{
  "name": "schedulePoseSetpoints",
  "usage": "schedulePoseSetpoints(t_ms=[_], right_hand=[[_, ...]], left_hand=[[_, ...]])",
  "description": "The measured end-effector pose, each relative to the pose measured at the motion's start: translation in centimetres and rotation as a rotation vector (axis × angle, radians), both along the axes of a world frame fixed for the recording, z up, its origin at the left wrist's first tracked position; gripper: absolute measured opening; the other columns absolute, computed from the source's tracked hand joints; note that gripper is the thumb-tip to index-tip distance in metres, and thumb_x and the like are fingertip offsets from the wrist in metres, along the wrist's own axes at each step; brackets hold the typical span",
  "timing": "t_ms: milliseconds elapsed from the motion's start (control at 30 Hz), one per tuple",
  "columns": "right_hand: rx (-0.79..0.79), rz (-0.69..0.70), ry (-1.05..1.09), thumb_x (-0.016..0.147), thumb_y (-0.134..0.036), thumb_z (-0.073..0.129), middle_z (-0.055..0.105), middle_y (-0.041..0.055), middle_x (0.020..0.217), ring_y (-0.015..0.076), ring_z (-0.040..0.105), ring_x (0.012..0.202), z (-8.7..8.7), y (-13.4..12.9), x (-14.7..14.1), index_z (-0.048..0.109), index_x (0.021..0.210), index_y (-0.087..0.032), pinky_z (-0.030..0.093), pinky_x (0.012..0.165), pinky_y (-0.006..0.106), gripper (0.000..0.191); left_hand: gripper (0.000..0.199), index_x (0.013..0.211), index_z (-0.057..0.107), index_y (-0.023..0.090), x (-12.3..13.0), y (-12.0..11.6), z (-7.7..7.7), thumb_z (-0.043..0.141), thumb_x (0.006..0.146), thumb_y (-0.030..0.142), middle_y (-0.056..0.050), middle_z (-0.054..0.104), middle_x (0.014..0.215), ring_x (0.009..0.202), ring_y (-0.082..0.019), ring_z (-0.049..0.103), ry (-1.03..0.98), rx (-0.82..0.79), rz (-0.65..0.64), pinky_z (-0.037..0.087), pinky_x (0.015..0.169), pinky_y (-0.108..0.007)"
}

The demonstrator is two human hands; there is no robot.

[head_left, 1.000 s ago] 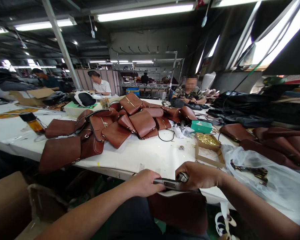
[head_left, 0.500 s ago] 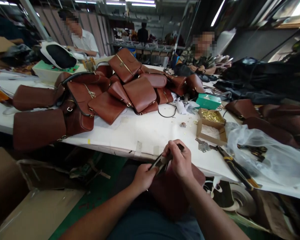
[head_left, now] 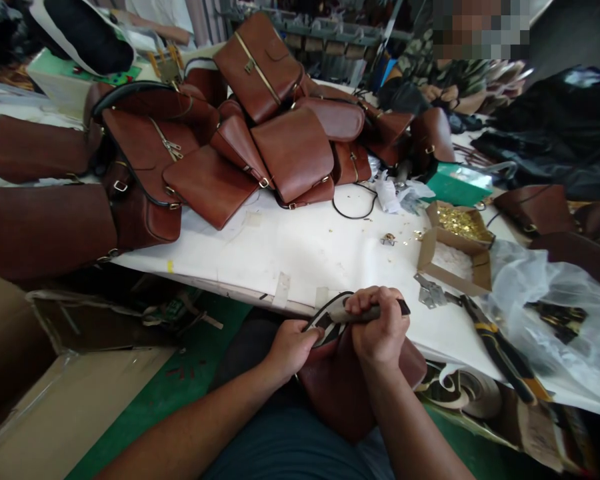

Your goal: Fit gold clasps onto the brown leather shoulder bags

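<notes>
Brown leather bag (head_left: 335, 393), near; left hand (head_left: 291, 348) pinching rim (head_left: 322, 311); right hand (head_left: 381, 325) clenched round dark bar (head_left: 368, 314), identity unclear; good handling likely needs rim taut, fingertips clear.

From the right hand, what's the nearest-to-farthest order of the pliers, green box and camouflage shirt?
1. Pliers: just right of the right hand, on the table.
2. Green box: farther back, to the right.
3. Camouflage shirt: beyond the box.

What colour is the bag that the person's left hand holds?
The bag is dark reddish brown outside, best seen in the head view.
</notes>
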State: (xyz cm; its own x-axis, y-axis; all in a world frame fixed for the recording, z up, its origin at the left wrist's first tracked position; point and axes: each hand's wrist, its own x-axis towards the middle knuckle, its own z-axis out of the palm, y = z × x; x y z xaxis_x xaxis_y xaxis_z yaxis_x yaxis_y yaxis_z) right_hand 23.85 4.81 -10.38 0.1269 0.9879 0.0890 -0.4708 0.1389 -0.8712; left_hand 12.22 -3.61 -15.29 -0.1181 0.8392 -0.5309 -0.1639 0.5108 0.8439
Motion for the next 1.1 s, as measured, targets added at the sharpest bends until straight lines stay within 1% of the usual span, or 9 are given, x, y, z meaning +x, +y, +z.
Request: schedulePoseSetpoints(t_ms=[167, 300, 533, 600, 700, 800, 967, 1033, 1100], right_hand=[[-0.053, 0.066, 0.004, 0.095, -0.032, 0.067, 0.044, -0.0078, 0.057, 0.0111, 0.043, 0.048, -0.5, -0.3, -0.2, 0.046, 0.070, -0.023, 0.040, 0.049, 0.026, 0.034], [0.080, 0.180, -0.266, 0.097, -0.031, 0.068, 0.051, -0.0053, 0.060, 0.0128, 0.048, 0.055, -0.4, -1.7, -0.7, 0.048, 0.070, -0.023, 0.042, 0.054, 0.028, 0.034], [0.299, 0.133, -0.170, 0.096, -0.028, 0.067, 0.050, -0.0045, 0.061, 0.0142, 0.050, 0.054, 4.0, -1.7, -0.9, 0.053, 0.072, -0.024, 0.043, 0.053, 0.031, 0.028], [0.315, 0.157, -0.253, 0.095, -0.029, 0.068, 0.052, -0.0038, 0.062, 0.0147, 0.051, 0.056, 3.5, -2.0, -1.0, 0.053, 0.072, -0.024, 0.043, 0.055, 0.031, 0.028], [0.218, 0.208, -0.399, 0.096, -0.029, 0.067, 0.054, -0.0032, 0.062, 0.0144, 0.051, 0.058, 1.1, -2.5, -0.9, 0.051, 0.070, -0.023, 0.042, 0.057, 0.031, 0.031], [0.169, 0.170, -0.382, 0.098, -0.034, 0.065, 0.053, -0.0040, 0.061, 0.0143, 0.050, 0.056, 0.1, -2.5, -0.7, 0.049, 0.070, -0.024, 0.042, 0.056, 0.030, 0.034], [0.248, 0.024, -0.172, 0.100, -0.036, 0.061, 0.048, -0.0059, 0.058, 0.0146, 0.048, 0.052, 5.0, -1.6, -0.3, 0.047, 0.072, -0.025, 0.041, 0.052, 0.029, 0.033], [0.305, -0.054, -0.283, 0.100, -0.039, 0.062, 0.050, -0.0048, 0.060, 0.0149, 0.049, 0.054, 6.8, -0.6, 0.2, 0.049, 0.073, -0.025, 0.042, 0.054, 0.030, 0.033], [0.328, -0.107, -0.574, 0.098, -0.045, 0.065, 0.053, -0.0032, 0.063, 0.0154, 0.050, 0.058, 7.6, 0.9, 1.0, 0.055, 0.072, -0.024, 0.043, 0.059, 0.031, 0.035]], left_hand=[[0.030, 0.060, 0.052, 0.019, 0.2, 0.0, -0.2, 0.064, 0.074, 0.043, 0.004, 0.040, 0.058, 0.059, -0.010, 0.034, 0.012, -0.016, 0.003, 0.023, 0.056, -0.026], [0.032, 0.059, 0.050, 0.019, 0.3, -0.1, -0.1, 0.063, 0.073, 0.044, 0.005, 0.039, 0.057, 0.058, -0.011, 0.034, 0.029, -0.003, -0.005, 0.022, 0.056, -0.026], [0.034, 0.058, 0.051, 0.019, 0.1, -0.3, -0.4, 0.064, 0.075, 0.045, 0.004, 0.040, 0.058, 0.058, -0.011, 0.036, 0.071, 0.008, -0.028, 0.023, 0.056, -0.027], [0.034, 0.057, 0.051, 0.019, 0.1, -0.3, -0.5, 0.064, 0.075, 0.045, 0.004, 0.039, 0.057, 0.058, -0.011, 0.035, 0.090, 0.012, -0.028, 0.022, 0.055, -0.027], [0.034, 0.055, 0.048, 0.020, 0.2, -0.4, -0.5, 0.063, 0.074, 0.044, 0.004, 0.037, 0.057, 0.058, -0.011, 0.034, 0.122, 0.021, -0.017, 0.020, 0.055, -0.027], [0.033, 0.057, 0.048, 0.020, 0.2, -0.5, -0.4, 0.063, 0.074, 0.043, 0.004, 0.038, 0.057, 0.058, -0.011, 0.035, 0.130, 0.033, -0.018, 0.022, 0.056, -0.027], [0.034, 0.059, 0.052, 0.020, 0.2, -1.2, -0.5, 0.062, 0.077, 0.047, 0.003, 0.042, 0.059, 0.058, -0.012, 0.037, 0.141, 0.040, -0.062, 0.023, 0.056, -0.027], [0.034, 0.061, 0.054, 0.019, 0.2, -1.6, 0.1, 0.061, 0.079, 0.047, 0.003, 0.044, 0.059, 0.059, -0.013, 0.038, 0.165, 0.067, -0.100, 0.023, 0.056, -0.027], [0.034, 0.062, 0.057, 0.019, 0.0, -2.0, 1.2, 0.059, 0.081, 0.047, 0.002, 0.046, 0.059, 0.060, -0.014, 0.040, 0.203, 0.120, -0.151, 0.024, 0.057, -0.027]])
